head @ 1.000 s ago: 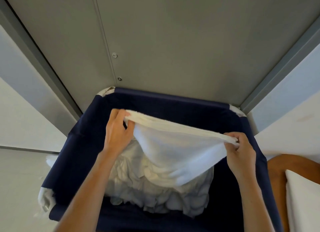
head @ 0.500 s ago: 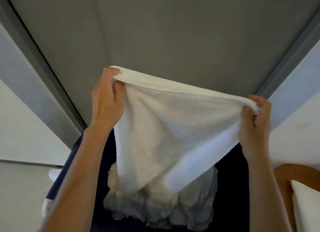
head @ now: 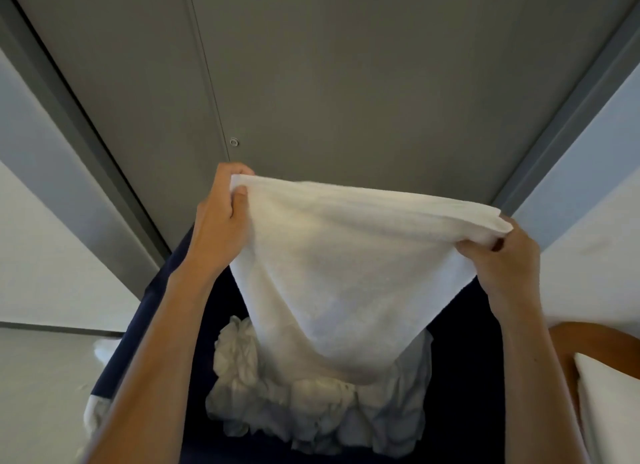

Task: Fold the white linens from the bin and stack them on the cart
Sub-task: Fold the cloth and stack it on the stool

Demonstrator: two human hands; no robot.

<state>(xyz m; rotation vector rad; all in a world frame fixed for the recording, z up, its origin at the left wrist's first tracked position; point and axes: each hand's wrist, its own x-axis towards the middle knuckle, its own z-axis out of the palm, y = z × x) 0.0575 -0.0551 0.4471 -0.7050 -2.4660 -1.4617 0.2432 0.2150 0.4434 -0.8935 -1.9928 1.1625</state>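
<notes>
White towel (head: pixel 332 273) stretched between both hands, left hand (head: pixel 221 217) pinching one top corner, right hand (head: pixel 502 259) pinching the other, body hanging below them over crumpled linens (head: pixel 311 411) in navy bin (head: pixel 460 377), grey wall panel (head: pixel 346 82) beyond.

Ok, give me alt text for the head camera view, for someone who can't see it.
A left hand and a right hand pinch the top corners of a white cloth towel, holding it spread above a navy fabric bin of crumpled white linens. A grey panelled wall stands behind.

change | towel (head: pixel 329 273) — lifted off the linen pile (head: pixel 311 418) | hangs higher, above the bin (head: pixel 460 377)
</notes>
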